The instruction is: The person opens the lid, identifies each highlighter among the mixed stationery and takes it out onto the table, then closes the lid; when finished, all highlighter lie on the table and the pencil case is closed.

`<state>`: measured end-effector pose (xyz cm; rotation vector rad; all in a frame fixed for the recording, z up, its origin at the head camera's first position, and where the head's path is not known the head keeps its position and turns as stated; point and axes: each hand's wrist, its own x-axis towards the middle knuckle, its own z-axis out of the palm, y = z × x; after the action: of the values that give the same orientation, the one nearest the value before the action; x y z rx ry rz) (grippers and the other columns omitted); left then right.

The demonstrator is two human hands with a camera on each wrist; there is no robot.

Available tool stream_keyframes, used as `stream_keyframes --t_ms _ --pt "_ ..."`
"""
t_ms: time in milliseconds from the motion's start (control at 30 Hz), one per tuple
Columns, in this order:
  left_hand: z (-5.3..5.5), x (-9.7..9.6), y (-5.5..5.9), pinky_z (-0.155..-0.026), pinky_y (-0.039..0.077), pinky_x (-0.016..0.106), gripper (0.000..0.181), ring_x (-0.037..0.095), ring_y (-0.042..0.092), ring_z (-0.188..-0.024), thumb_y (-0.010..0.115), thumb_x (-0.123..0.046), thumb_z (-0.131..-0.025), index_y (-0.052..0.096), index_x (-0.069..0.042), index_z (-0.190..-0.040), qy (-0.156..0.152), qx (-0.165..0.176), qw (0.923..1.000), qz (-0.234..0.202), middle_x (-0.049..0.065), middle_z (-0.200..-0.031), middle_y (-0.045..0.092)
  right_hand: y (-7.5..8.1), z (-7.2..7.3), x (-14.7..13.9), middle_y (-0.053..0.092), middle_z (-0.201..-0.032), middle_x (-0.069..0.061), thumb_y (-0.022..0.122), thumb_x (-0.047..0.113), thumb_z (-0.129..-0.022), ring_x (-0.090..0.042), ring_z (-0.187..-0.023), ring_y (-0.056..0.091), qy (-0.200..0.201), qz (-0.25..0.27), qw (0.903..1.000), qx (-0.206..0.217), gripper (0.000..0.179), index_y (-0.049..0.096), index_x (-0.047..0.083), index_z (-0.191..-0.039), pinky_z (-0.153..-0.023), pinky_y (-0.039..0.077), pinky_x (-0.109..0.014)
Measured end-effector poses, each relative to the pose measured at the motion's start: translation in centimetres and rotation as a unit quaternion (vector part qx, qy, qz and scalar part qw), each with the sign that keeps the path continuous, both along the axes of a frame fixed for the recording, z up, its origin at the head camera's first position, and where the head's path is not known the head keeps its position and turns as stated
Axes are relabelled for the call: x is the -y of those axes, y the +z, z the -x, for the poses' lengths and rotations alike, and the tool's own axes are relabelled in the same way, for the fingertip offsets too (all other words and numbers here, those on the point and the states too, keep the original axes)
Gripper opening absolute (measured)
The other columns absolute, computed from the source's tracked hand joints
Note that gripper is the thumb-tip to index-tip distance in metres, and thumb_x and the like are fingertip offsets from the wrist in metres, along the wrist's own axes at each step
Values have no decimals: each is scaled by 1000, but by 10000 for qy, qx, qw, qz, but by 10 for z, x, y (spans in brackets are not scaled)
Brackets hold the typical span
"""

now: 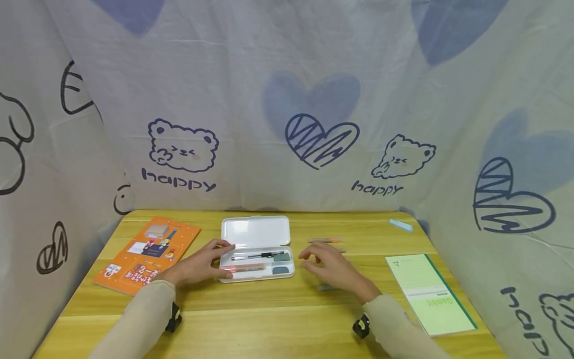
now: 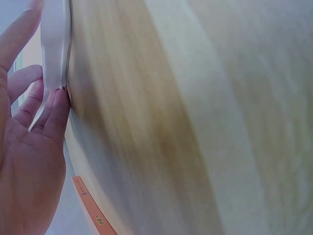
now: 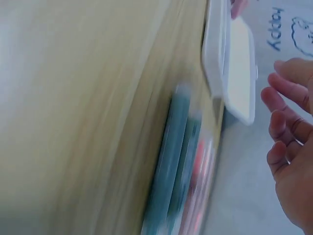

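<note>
A white pencil case (image 1: 255, 232) lies on the table with its lid tipped back. My left hand (image 1: 202, 264) holds its left end, thumb at the front and fingers toward the hinge side. Inside the case are a black pen (image 1: 257, 256), a pink pen (image 1: 246, 268) and two grey-green pieces at the right end. My right hand (image 1: 334, 267) hovers just right of the case, fingers loosely bent, holding nothing. Below it lie several pens: a pink one (image 1: 325, 240) shows in the head view, and a dark green one (image 3: 171, 147) is blurred in the right wrist view.
An orange book (image 1: 148, 254) lies on the left, partly behind my left hand. To the right are a pale green notepad (image 1: 430, 294) and, farther back, a small light-blue strip (image 1: 400, 225). A printed cloth (image 1: 251, 99) hangs behind and beside the wooden table (image 1: 251, 324).
</note>
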<state>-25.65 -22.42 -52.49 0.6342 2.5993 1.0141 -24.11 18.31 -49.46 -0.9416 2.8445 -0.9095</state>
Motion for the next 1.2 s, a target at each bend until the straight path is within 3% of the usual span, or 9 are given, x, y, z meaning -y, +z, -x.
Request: stream_keyframes --t_ms 167,300,400,633,933,1200 --pt "0 -1 1 -128 31 71 87 49 36 -157 82 -44 -98 45 -6 -166 21 25 10000 30 21 -168 38 -6 5 31 72 -122 3 66 28 -111 -16 -96 63 304 -264 9992 82 25 76 14 -130 -86 56 -33" --pt "0 -1 1 -128 31 71 87 49 36 -157 82 -44 -98 45 -6 -166 43 36 10000 30 21 -168 37 -11 7 51 70 -137 -1 62 32 -113 -20 -116 67 578 -561 9966 146 34 73 14 -139 -102 58 -42" --pt "0 -1 1 -128 31 71 86 49 36 -157 82 -44 -98 44 -6 -166 43 33 10000 28 21 -168 37 -16 9 62 68 -137 -1 60 34 -114 -17 -120 65 674 -807 9944 67 37 71 15 -144 -105 57 -40" --pt "-1 -1 0 -128 31 71 87 50 36 -157 82 -43 -98 44 -5 -166 9 10 10000 19 22 -167 38 -23 10 78 67 -119 -2 64 29 -113 -10 -92 58 718 -1201 9882 -628 31 75 13 -137 -82 53 -28" --pt "-1 -1 2 -128 31 71 87 50 36 -157 82 -44 -98 44 -5 -166 -23 -22 10000 12 23 -167 38 -22 7 91 72 -112 2 65 25 -111 -14 -99 65 593 -1269 9816 -1299 21 81 17 -124 -93 58 -36" --pt "0 0 0 -127 33 70 87 48 39 -155 82 -45 -98 45 -5 -166 -10 -60 10000 69 21 -166 39 -23 5 105 82 -100 5 69 23 -109 -14 -88 71 710 -1636 9594 -2184 17 84 18 -111 -90 60 -36"
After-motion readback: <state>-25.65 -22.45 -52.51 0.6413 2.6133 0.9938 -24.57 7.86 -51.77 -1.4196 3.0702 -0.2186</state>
